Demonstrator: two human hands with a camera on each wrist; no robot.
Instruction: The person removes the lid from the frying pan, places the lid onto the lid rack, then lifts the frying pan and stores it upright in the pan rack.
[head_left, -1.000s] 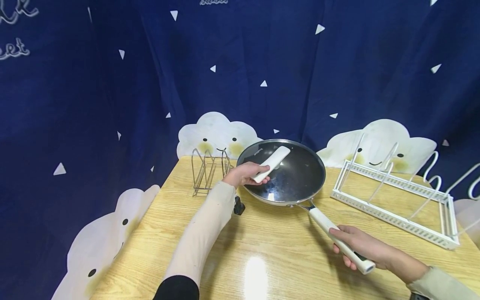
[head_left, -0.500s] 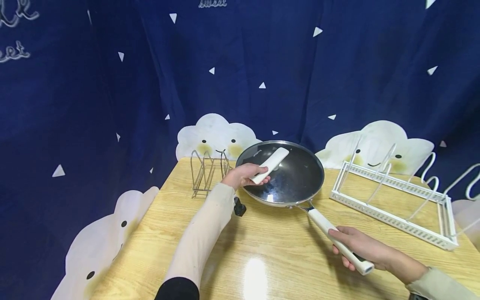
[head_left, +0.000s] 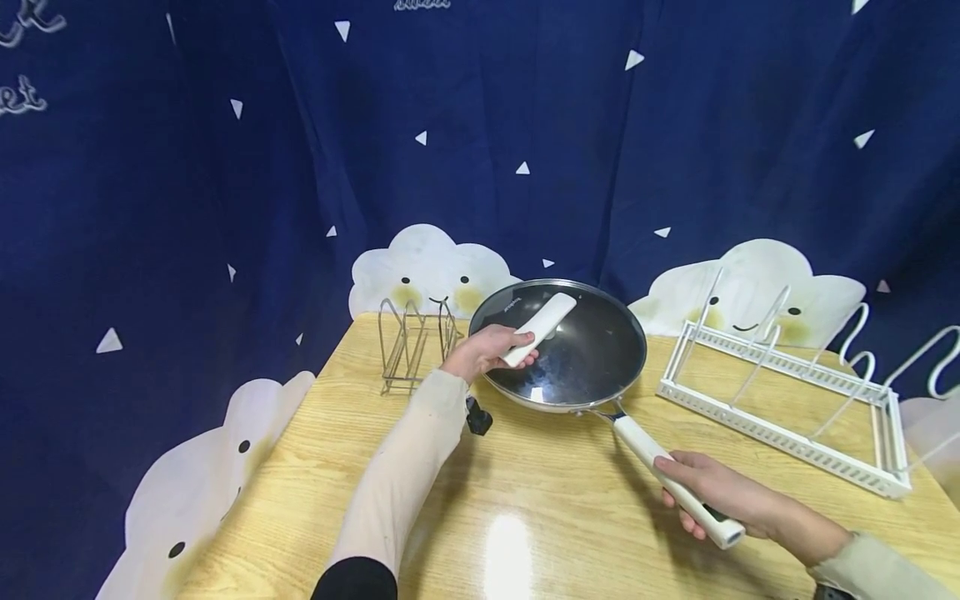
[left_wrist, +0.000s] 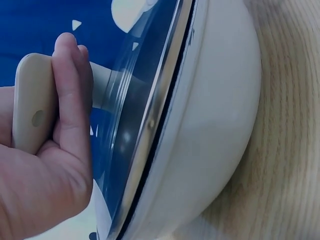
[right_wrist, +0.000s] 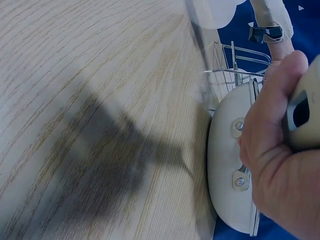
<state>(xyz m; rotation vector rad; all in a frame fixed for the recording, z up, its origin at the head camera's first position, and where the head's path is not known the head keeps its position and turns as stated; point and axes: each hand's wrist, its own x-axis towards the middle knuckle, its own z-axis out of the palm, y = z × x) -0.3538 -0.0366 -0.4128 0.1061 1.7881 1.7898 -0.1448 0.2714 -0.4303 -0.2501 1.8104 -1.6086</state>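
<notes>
A cream wok (left_wrist: 220,100) stands on the wooden table with a glass lid (head_left: 592,350) seated over it. My left hand (head_left: 487,348) grips the lid's long white handle (head_left: 551,317), fingers beneath it and thumb on top, as the left wrist view also shows. With my right hand (head_left: 723,492) I hold the wok's long white handle (head_left: 637,439) near its end. Two rivets (right_wrist: 240,181) fix that handle to the wok's side in the right wrist view. The inside of the wok looks dark through the glass.
Left of the wok stands a small metal wire rack (head_left: 405,358), partly behind my left hand. To the right is a larger white rack (head_left: 780,442) with upright wire dividers. A dark blue curtain (head_left: 480,125) with printed clouds hangs behind the table (head_left: 570,517).
Both hands keep the same hold, and the wok and lid stay in place. The whole head view has shifted very slightly.
</notes>
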